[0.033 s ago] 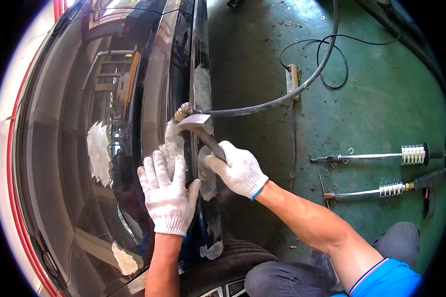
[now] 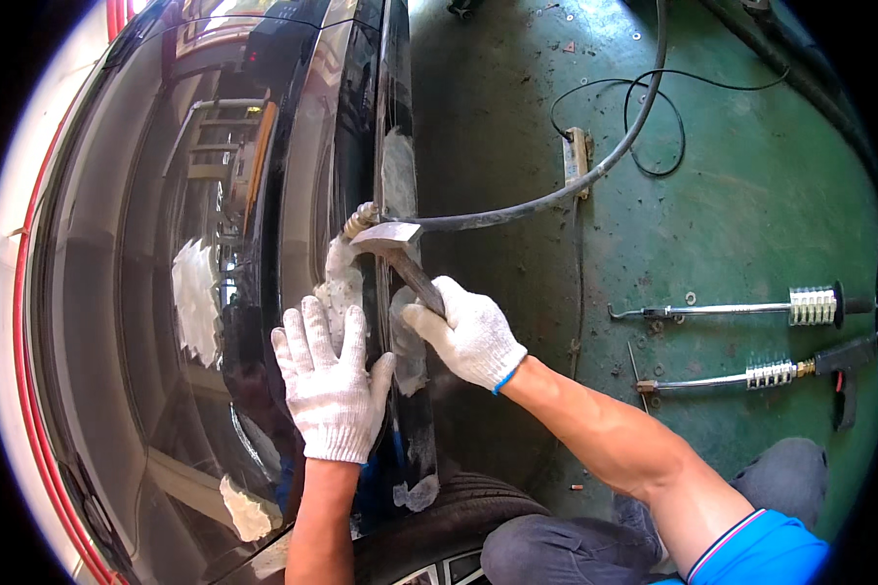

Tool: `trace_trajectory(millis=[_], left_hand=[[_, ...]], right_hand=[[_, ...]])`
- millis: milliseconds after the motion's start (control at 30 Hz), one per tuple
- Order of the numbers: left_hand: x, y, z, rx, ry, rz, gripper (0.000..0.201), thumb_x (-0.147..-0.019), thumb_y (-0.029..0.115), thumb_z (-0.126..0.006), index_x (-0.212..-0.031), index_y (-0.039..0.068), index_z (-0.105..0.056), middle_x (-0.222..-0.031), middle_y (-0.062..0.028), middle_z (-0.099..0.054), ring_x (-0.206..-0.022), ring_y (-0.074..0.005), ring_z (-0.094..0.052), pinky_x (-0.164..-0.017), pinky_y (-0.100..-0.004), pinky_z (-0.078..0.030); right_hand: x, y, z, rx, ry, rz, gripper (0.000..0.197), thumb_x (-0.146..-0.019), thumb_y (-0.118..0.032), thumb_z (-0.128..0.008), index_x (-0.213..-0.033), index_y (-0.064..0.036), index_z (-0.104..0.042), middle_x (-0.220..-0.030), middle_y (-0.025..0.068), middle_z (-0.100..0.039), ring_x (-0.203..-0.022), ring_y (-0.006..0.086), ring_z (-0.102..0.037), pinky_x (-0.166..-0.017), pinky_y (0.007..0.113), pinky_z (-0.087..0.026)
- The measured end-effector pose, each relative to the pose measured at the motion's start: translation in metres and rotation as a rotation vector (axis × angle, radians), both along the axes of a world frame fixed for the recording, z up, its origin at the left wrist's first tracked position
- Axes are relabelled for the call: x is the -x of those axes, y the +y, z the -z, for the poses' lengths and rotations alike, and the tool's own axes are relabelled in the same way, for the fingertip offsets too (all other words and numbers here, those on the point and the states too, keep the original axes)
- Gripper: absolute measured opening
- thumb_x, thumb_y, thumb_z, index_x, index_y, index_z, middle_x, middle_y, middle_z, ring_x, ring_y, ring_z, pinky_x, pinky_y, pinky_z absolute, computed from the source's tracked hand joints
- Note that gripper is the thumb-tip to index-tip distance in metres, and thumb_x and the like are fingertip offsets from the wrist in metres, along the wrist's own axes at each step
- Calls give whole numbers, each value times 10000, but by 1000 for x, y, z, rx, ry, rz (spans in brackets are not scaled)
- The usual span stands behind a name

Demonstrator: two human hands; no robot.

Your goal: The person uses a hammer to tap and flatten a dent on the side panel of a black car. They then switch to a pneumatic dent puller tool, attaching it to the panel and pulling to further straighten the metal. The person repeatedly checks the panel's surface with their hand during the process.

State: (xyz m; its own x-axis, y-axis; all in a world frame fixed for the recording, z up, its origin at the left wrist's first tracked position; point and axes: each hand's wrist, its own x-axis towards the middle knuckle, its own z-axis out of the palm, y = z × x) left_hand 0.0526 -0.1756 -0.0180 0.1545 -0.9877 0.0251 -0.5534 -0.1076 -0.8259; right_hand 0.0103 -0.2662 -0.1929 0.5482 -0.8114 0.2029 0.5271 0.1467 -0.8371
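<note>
My left hand point(image 2: 332, 390), in a white knit glove, lies flat with fingers stretched out on the dark car body panel point(image 2: 146, 292). Its fingertips touch the lower end of a sanded, pale strip point(image 2: 341, 288) on the panel. Gloved as well, my right hand point(image 2: 473, 336) is closed round the handle of a hammer point(image 2: 410, 268). The hammer's wide, flattened head hovers over or rests on the panel edge, beyond my left fingers; contact is hard to tell. Just past it a ridged fitting point(image 2: 360, 220) sits at the strip's far end, close to a thick grey cable point(image 2: 488, 218).
Two slide hammers point(image 2: 812, 306) point(image 2: 771, 374) lie on the green floor point(image 2: 751, 214) at right. A power strip point(image 2: 578, 161) with a thin black cord lies farther off. Near my knees is a tyre point(image 2: 449, 497). Other sanded patches point(image 2: 197, 302) mark the car.
The hammer head has shifted and turned very slightly in my right hand. My left hand stays in place.
</note>
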Motion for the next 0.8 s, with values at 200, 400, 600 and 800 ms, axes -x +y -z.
trace_trajectory(millis=[200, 400, 600, 800], left_hand=[[-5, -4, 1, 8, 9, 5, 732, -821, 347, -804, -1469, 106, -562, -1547, -297, -435, -1462, -490, -364, -1227, -607, -241], [-21, -45, 4, 64, -44, 50, 701, -832, 371, -784, -1450, 117, -574, -1531, -284, -461, -1429, -482, -408, -1217, -582, -270], [-28, -57, -1, 77, -73, 69, 719, -849, 368, -767, -1486, 122, -538, -1508, -285, -490, -1405, -474, -449, -1208, -553, -301], [-9, -8, -10, 45, 18, 30, 671, -849, 305, -776, -1453, 91, -577, -1508, -281, -493, -1418, -458, -450, -1220, -561, -287]], right_hand=[[4, -2, 13, 47, 137, -41, 360, -968, -414, -641, -1010, -56, -626, -866, 248, -688, -858, 471, -668, -726, 510, -518], [22, 2, 32, -482, -87, -128, 235, -985, -250, -708, -936, -35, -629, -713, 12, -583, -662, 96, -536, -625, 319, -478], [21, 0, 26, -297, -41, -68, 222, -982, -258, -703, -954, -51, -628, -719, 76, -597, -639, 169, -569, -610, 329, -470], [14, -2, 6, 50, 48, 32, 269, -982, -313, -679, -979, -49, -627, -764, 223, -635, -740, 423, -668, -661, 469, -512]])
